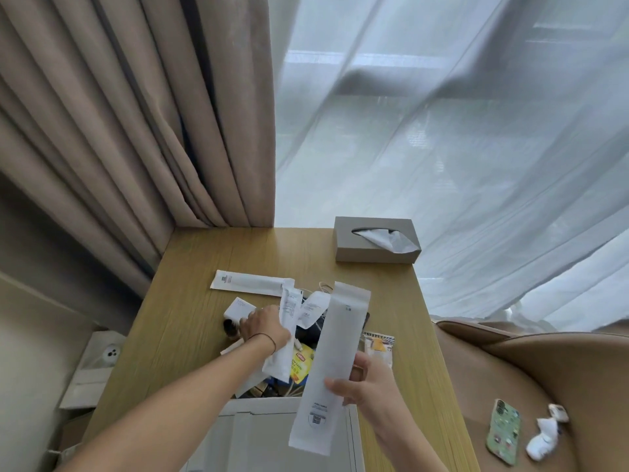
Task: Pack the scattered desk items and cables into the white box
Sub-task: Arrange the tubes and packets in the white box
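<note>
A: Where is the white box (272,434)?

B: It sits at the near edge of the wooden desk (211,267), open at the top. The pile of desk things lies just past the box's far rim.

A: What are the hands doing?

B: The right hand (366,383) pinches a long white packet (332,362). The packet hangs tilted over the box's right side, and its low end is above the box. The left hand (267,327) is further from the box, in the pile. It is closed on another white packet (284,338). Its fingertips touch a small white carton (240,308).

A: What else is in the pile?

B: A flat long packet (248,283) lies at the far side of the pile. A yellow tea bag (299,364) lies close to the box. I see dark cables too, but they are too blurry to sort out.

A: Is there room to move?

B: Yes. Far past the box the desk is bare up to a grey tissue box (374,245) at the far right corner. Right of the box, bare wood runs to the desk's edge. A brown chair (527,369) stands past that edge with a phone (505,430) on its seat
</note>
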Demonstrator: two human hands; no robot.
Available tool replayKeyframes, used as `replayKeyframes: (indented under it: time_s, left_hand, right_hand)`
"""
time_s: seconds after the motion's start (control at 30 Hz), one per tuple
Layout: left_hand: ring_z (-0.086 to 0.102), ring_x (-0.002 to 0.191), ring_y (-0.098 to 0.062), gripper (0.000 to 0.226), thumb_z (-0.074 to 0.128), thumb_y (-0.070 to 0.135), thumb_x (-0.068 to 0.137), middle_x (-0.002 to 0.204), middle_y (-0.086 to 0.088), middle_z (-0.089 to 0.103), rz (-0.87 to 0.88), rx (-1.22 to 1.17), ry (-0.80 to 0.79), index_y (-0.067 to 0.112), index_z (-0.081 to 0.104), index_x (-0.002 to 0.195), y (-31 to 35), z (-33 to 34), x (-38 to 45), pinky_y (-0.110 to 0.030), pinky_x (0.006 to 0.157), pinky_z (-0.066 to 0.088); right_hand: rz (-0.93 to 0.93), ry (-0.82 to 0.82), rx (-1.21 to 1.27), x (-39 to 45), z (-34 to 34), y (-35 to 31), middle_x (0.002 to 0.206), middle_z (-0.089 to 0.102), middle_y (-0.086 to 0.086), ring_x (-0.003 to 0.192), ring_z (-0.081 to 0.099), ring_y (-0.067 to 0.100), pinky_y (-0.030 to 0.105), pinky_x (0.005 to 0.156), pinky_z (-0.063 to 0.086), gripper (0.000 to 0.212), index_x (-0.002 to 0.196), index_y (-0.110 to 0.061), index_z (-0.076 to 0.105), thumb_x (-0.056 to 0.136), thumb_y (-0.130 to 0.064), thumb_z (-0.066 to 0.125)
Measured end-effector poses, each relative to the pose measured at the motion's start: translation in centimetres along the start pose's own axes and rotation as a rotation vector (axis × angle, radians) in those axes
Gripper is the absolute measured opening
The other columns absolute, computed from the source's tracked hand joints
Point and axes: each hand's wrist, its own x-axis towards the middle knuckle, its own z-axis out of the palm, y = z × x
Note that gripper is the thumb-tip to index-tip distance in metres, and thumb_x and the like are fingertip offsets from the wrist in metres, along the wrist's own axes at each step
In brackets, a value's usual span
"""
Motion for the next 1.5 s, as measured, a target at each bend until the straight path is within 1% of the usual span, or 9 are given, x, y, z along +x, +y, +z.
replayKeyframes:
  time_s: [0.13,0.3,0.37,0.6,0.77,0.9,1.17,1.37,1.5]
  left_hand:
    - [0.065,0.092,-0.025,0.024,0.064,0.034,0.083,0.101,-0.004,0.071,0.042,-0.191,-0.021,0.023,0.067,0.105,-0.2,-0.5,-0.6,-0.032,0.075,0.053]
    - [0.064,0.085,-0.026,0.007,0.064,0.026,0.086,0.086,0.0,0.068,0.156,-0.449,-0.017,0.023,0.059,0.081,-0.8,-1.8,-2.5,-0.031,0.066,0.047]
    - [0.062,0.079,-0.022,0.019,0.064,0.021,0.087,0.076,0.009,0.064,0.191,-0.561,-0.001,0.026,0.053,0.072,-1.3,-2.5,-4.0,-0.027,0.059,0.043]
    - [0.067,0.082,-0.013,0.019,0.063,0.007,0.09,0.092,0.008,0.07,0.227,-0.933,0.027,0.023,0.063,0.102,-4.9,-5.1,-9.7,-0.02,0.06,0.049]
    - [0.069,0.077,-0.018,0.015,0.062,0.004,0.09,0.09,-0.002,0.072,0.171,-1.085,0.06,0.013,0.065,0.102,-8.4,-6.2,-12.9,-0.029,0.064,0.056]
    - [0.066,0.062,-0.001,0.01,0.061,0.013,0.096,0.078,0.007,0.071,0.145,-1.149,0.133,0.021,0.065,0.09,-10.7,-6.4,-14.8,-0.018,0.053,0.05]
    - [0.065,0.069,-0.014,0.02,0.056,0.027,0.101,0.077,0.001,0.071,0.044,-1.257,0.113,0.015,0.066,0.088,-13.6,-6.4,-18.5,-0.032,0.064,0.053]
    - [0.07,0.072,-0.013,0.015,0.062,0.021,0.098,0.081,0.0,0.076,0.005,-1.305,0.032,0.008,0.068,0.093,-15.2,-6.0,-20.7,-0.032,0.067,0.059]
    - [0.072,0.086,-0.027,0.023,0.064,0.019,0.097,0.097,-0.017,0.075,-0.026,-1.283,-0.025,-0.003,0.066,0.103,-16.0,-5.3,-21.5,-0.046,0.082,0.058]
  right_hand:
    - [0.008,0.043,-0.005,-1.5,0.6,0.5,0.092,0.08,0.004,0.081,0.072,0.016,0.029,0.065,0.049,0.034,0.102,-0.014,0.076,0.069,-0.019,0.078]
    - [-0.018,0.043,-0.034,-3.3,1.7,1.5,0.093,0.08,-0.002,0.074,0.068,0.003,0.024,0.062,0.048,0.015,0.095,-0.026,0.079,0.085,-0.016,0.075]
    - [-0.03,0.035,-0.079,-4.0,2.3,2.1,0.092,0.08,-0.003,0.072,0.067,0.001,0.022,0.062,0.047,0.015,0.095,-0.026,0.08,0.087,-0.016,0.073]
    - [0.013,0.005,-0.218,-4.9,5.2,4.8,0.092,0.08,0.0,0.073,0.067,0.004,0.023,0.063,0.047,0.015,0.099,-0.02,0.078,0.093,-0.01,0.068]
    - [0.052,-0.044,-0.343,-4.4,7.8,6.9,0.088,0.08,-0.006,0.068,0.067,0.0,0.019,0.058,0.049,0.021,0.095,-0.025,0.077,0.093,-0.007,0.065]
    - [0.16,-0.068,-0.458,-3.7,9.1,9.6,0.097,0.079,0.006,0.069,0.061,0.012,0.023,0.059,0.049,0.017,0.101,-0.015,0.077,0.092,-0.008,0.065]
    - [0.377,-0.089,-0.607,-1.8,10.0,14.0,0.087,0.072,-0.009,0.077,0.068,0.01,0.021,0.063,0.056,0.009,0.088,-0.026,0.067,0.093,-0.019,0.069]
    - [0.449,-0.059,-0.608,-0.2,10.5,15.3,0.084,0.074,0.001,0.073,0.069,0.015,0.029,0.071,0.061,0.005,0.089,-0.014,0.071,0.092,-0.017,0.072]
    - [0.418,-0.025,-0.67,0.1,11.3,16.1,0.098,0.077,0.012,0.085,0.075,0.026,0.041,0.081,0.064,0.021,0.101,-0.002,0.073,0.09,-0.019,0.075]
